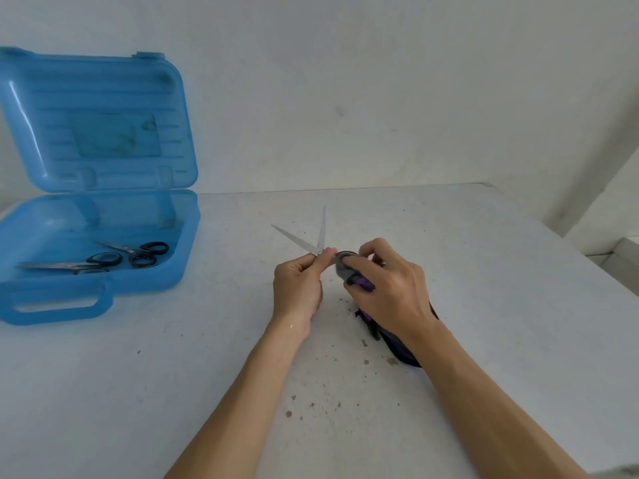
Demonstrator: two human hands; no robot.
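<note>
Being pinched at the pivot by the left hand [298, 288] and gripped safely at the handles by the right hand [389, 293], stiff, sharp scissors [294, 238] are being held open beyond the fingertips.

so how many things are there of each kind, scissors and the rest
scissors: 3 (open pair held by left hand and right hand; two black-handled pairs in the case)
blue plastic case: 1, lid open
dark purple-and-black thing under the right wrist: 1, kind unclear
total: 5
</note>
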